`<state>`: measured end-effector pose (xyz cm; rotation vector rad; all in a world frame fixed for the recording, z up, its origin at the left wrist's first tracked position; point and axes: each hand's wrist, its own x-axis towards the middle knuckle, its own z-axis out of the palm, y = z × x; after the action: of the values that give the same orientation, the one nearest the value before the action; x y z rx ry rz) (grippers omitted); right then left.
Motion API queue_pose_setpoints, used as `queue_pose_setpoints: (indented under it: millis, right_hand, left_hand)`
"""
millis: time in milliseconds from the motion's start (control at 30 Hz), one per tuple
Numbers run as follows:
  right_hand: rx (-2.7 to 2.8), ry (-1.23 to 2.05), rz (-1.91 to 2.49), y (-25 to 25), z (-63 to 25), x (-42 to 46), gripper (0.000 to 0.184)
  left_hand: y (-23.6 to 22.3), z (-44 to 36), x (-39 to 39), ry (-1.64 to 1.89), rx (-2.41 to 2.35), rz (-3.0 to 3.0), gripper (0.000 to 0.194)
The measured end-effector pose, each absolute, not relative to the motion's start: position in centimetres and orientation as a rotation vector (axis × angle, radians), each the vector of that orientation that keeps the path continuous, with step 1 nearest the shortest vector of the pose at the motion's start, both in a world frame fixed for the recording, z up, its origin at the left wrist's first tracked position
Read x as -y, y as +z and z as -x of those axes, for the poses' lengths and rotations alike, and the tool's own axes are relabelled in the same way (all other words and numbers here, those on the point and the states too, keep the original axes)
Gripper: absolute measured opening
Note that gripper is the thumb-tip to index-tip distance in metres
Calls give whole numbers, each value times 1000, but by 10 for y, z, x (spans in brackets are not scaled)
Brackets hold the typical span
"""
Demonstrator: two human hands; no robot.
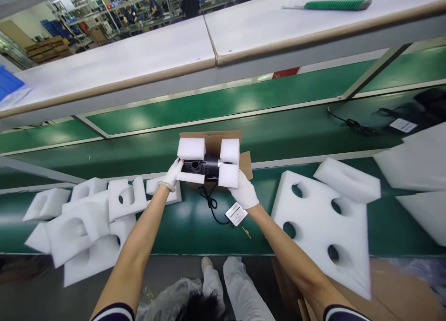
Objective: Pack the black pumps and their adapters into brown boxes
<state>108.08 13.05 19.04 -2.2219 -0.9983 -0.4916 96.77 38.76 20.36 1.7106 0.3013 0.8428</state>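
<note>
A black pump (210, 166) with a round port lies level between white foam end pieces, over an open cardboard box (211, 135). My left hand (173, 173), in a white glove, grips the left end, its fingers at the lower left foam piece (191, 177) and the pump's end. At the other end, my gloved right hand (244, 191) is closed around the lower right foam block (228, 176); some of its fingers are hidden. A black cord (208, 199) hangs from the pump onto the green belt, near a white label (236, 213).
Several cut foam pieces (78, 223) are piled on the left. To the right lies a foam slab with holes (318, 219), with another foam piece (348, 179) against it. A green-handled tool (337, 4) rests on the raised white shelf (139, 58). More cord (358, 126) lies at the far right.
</note>
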Motion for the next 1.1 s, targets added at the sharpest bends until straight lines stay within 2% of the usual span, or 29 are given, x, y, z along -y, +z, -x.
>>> queue_pose_setpoints:
  millis: [100, 267, 367, 433, 633, 800, 900, 933, 1000, 1067, 1100]
  right_hand:
    - [1142, -405, 2303, 215, -1072, -109, 55]
    - [1468, -589, 2290, 276, -1072, -84, 64]
    - [1721, -547, 2415, 307, -1084, -104, 68]
    - [1816, -428, 2587, 312, -1093, -125, 65]
    - [1814, -237, 2924, 283, -1106, -170, 50]
    - [1683, -319, 3008, 266, -1096, -176, 51]
    - [1726, -357, 2968, 243, -1076, -149, 30]
    - [1746, -328, 2972, 231, -1069, -137, 25]
    - [1779, -241, 2953, 203, -1059, -114, 26]
    - [1690, -165, 3016, 177, -1060, -100, 24]
    - [1631, -153, 3046, 167, -1065, -99, 36]
  left_hand:
    - [208, -960, -391, 847, -425, -1830, 47]
    - [224, -939, -377, 1195, -271, -2246, 56]
    - [235, -941, -368, 1074, -30, -2679, 53]
    - [240, -948, -366, 939, -36, -2838, 50]
    - [231, -976, -364, 419, -307, -3039, 45]
    - [237, -998, -357, 385, -363, -3032, 33]
    - [233, -980, -351, 427, -321, -3003, 32]
    - [224, -969, -345, 451, -287, -2985, 31]
    - [197, -948, -324, 482, -191, -2943, 27]
    - [162, -938, -292, 439, 129, -2824, 26]
    - [145, -940, -275, 336, 333, -2764, 25]
